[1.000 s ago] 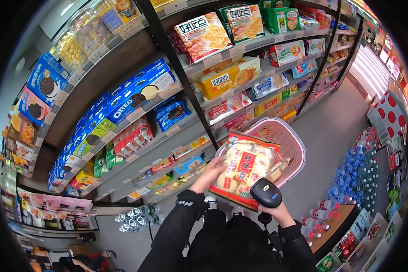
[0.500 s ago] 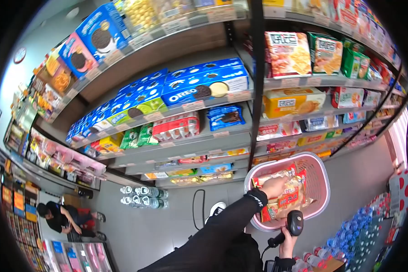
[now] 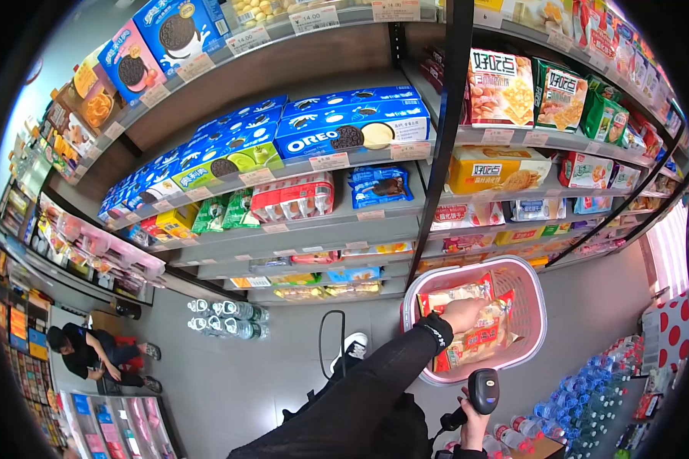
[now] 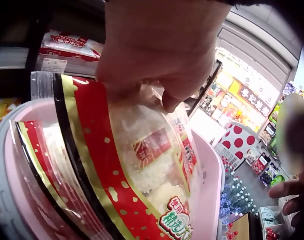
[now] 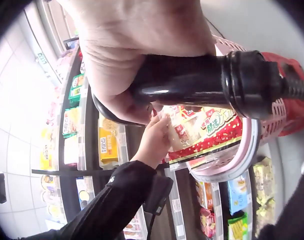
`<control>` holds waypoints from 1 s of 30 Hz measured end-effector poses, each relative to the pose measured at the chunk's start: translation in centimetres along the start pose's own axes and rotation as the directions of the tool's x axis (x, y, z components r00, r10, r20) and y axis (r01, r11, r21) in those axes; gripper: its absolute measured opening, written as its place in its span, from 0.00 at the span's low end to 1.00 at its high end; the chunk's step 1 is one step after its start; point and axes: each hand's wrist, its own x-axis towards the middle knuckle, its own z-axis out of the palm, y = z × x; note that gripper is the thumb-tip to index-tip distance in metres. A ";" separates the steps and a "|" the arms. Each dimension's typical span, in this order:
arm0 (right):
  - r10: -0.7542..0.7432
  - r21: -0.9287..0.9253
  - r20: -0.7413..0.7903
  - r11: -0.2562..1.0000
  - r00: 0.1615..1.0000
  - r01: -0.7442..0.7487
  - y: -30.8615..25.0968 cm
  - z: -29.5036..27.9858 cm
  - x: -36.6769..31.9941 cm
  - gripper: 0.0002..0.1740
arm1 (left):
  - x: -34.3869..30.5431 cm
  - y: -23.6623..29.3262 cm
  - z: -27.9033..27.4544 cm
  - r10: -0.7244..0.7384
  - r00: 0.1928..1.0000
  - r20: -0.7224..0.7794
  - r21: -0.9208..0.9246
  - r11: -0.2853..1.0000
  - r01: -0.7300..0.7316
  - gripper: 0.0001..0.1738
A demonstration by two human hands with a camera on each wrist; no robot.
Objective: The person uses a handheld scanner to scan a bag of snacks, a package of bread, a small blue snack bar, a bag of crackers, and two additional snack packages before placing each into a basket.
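Observation:
My left hand reaches into the pink basket and pinches the top of a clear, red-edged snack bag. In the left wrist view the left hand has its fingers curled on that bag, with another similar bag beside it. The right hand grips a black handheld scanner just outside the basket's near edge. In the right wrist view the right hand wraps round the scanner's handle.
Shelves of biscuits, with blue Oreo boxes, stand ahead. Water bottles are on the floor at the left, more bottles at the right. A cable loops near a shoe. A person sits at the far left.
The left hand has brought the snack bag from in front of me down into the basket and still holds it. The scanner has moved away from the bag. The view has turned.

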 end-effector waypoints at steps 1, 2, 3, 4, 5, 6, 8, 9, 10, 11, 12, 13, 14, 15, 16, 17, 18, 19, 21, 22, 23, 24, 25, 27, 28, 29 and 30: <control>-0.003 -0.010 -0.005 1.000 1.000 0.003 -0.1 0.1 -0.3 0.32 | 0.0 0.1 0.3 -0.047 0.998 -0.041 0.083 0.995 0.050 0.24; -0.004 -0.018 -0.012 1.000 1.000 0.004 -0.1 -0.1 -0.5 0.32 | 0.0 0.4 0.6 -0.090 0.992 -0.084 0.163 0.981 0.103 0.26; -0.007 -0.049 0.010 0.999 1.000 0.007 0.0 -0.3 -0.7 0.32 | -0.5 0.7 0.3 -0.084 0.993 -0.077 0.229 0.968 0.100 0.30; -0.009 -0.082 0.031 0.997 0.999 0.011 -0.1 -0.5 -1.1 0.32 | -0.6 1.0 0.0 -0.120 0.993 -0.024 0.218 0.968 0.122 0.34; -0.011 -0.039 -0.003 0.999 1.000 0.011 -0.8 0.1 -1.5 0.26 | -0.6 0.3 0.9 -0.075 0.993 -0.091 0.266 0.959 0.097 0.35; 0.002 -0.044 -0.029 0.999 1.000 -0.003 -1.1 0.2 -1.9 0.27 | -0.6 -0.4 1.8 -0.026 0.987 -0.160 0.317 0.945 0.076 0.37; 0.018 -0.052 -0.009 0.998 1.000 -0.018 -1.7 0.3 -2.6 0.27 | -1.9 0.8 0.1 -0.087 0.994 -0.062 0.267 0.958 0.101 0.40; 0.012 -0.057 -0.005 0.998 1.000 -0.012 -1.8 0.3 -2.9 0.27 | -2.3 0.8 -0.1 -0.091 0.995 -0.034 0.307 0.947 0.097 0.40; 0.004 -0.063 0.003 0.998 1.000 -0.004 -1.9 0.3 -3.0 0.26 | -2.9 0.8 -0.5 -0.099 0.995 -0.008 0.347 0.933 0.096 0.40; -0.005 -0.068 0.015 0.998 1.000 0.006 -2.0 0.4 -3.2 0.26 | -3.6 1.1 -1.0 -0.122 0.991 0.053 0.338 0.936 0.097 0.41; -0.011 -0.072 0.029 0.997 1.000 0.013 -2.1 0.3 -3.2 0.26 | -4.5 1.0 -1.3 -0.125 0.991 0.037 0.339 0.935 0.105 0.41; -0.014 -0.133 0.087 0.991 0.996 0.026 -2.4 0.1 -3.2 0.27 | -5.5 1.0 -1.3 -0.092 0.994 0.051 0.303 0.950 0.072 0.40; -0.015 -0.192 0.147 0.980 0.989 0.044 -2.7 0.0 -3.2 0.28 | -6.6 0.9 -1.2 -0.058 0.996 0.060 0.270 0.962 0.040 0.40; -0.022 -0.198 0.178 0.978 0.984 0.058 -3.1 0.2 -3.2 0.28 | -7.8 0.9 -1.0 -0.055 0.998 0.039 0.216 0.975 0.045 0.38; -0.038 -0.179 0.188 0.981 0.981 0.073 -3.9 0.9 -3.3 0.26 | -9.3 1.0 -1.2 -0.010 1.000 -0.003 0.203 0.979 0.011 0.36; -0.047 -0.193 0.209 0.977 0.977 0.088 -4.2 1.1 -3.2 0.24 | -10.7 0.8 -1.5 0.063 0.998 0.013 0.121 0.991 -0.064 0.34; -0.055 -0.204 0.235 0.973 0.971 0.105 -4.4 1.3 -2.9 0.23 | -11.6 -0.8 0.1 0.143 0.985 -0.101 0.126 0.984 -0.130 0.26; -0.072 -0.219 0.245 0.967 0.967 0.128 -5.0 2.0 -2.8 0.21 | -14.0 0.5 -1.8 0.104 0.993 -0.056 -0.010 0.994 -0.105 0.24; -0.058 -0.250 0.295 0.959 0.954 0.135 -5.5 2.9 -2.3 0.21 | -17.8 0.1 -3.0 0.048 0.997 0.065 -0.169 0.985 -0.036 0.20; -0.057 -0.251 0.312 0.958 0.948 0.140 -5.9 3.5 -2.2 0.20 | -19.4 -1.4 -2.3 0.111 0.994 -0.020 -0.211 0.971 -0.113 0.20; -0.126 -0.293 0.318 0.930 0.940 0.224 -5.1 3.7 -1.4 0.22 | -21.6 -1.3 -3.3 0.047 0.999 -0.002 -0.231 0.972 -0.046 0.23; -0.123 -0.288 0.340 0.930 0.932 0.228 -4.7 3.6 -0.9 0.22 | -24.1 -1.3 -4.2 -0.017 1.000 0.023 -0.253 0.967 0.022 0.25; -0.097 -0.345 0.412 0.904 0.906 0.254 -5.7 4.9 -1.3 0.23 | -26.3 -2.0 -4.2 -0.052 0.998 -0.043 -0.283 0.958 0.038 0.25; -0.016 -0.387 0.554 0.880 0.832 0.274 -6.0 6.4 -0.9 0.28 | -30.5 -3.3 -4.1 -0.182 0.976 -0.122 -0.318 0.938 0.135 0.26; -0.018 -0.377 0.567 0.884 0.823 0.278 -6.2 7.4 -1.2 0.28 | -32.5 -3.7 -4.1 -0.287 0.948 -0.136 -0.335 0.914 0.229 0.25; -0.012 -0.373 0.628 0.872 0.778 0.315 -6.7 8.9 -1.7 0.30 | -34.4 -4.2 -4.0 -0.355 0.918 -0.174 -0.377 0.885 0.271 0.25; -0.005 -0.368 0.684 0.861 0.729 0.351 -6.8 9.9 -2.0 0.32 | -36.1 -4.6 -3.7 -0.363 0.914 -0.181 -0.369 0.887 0.279 0.25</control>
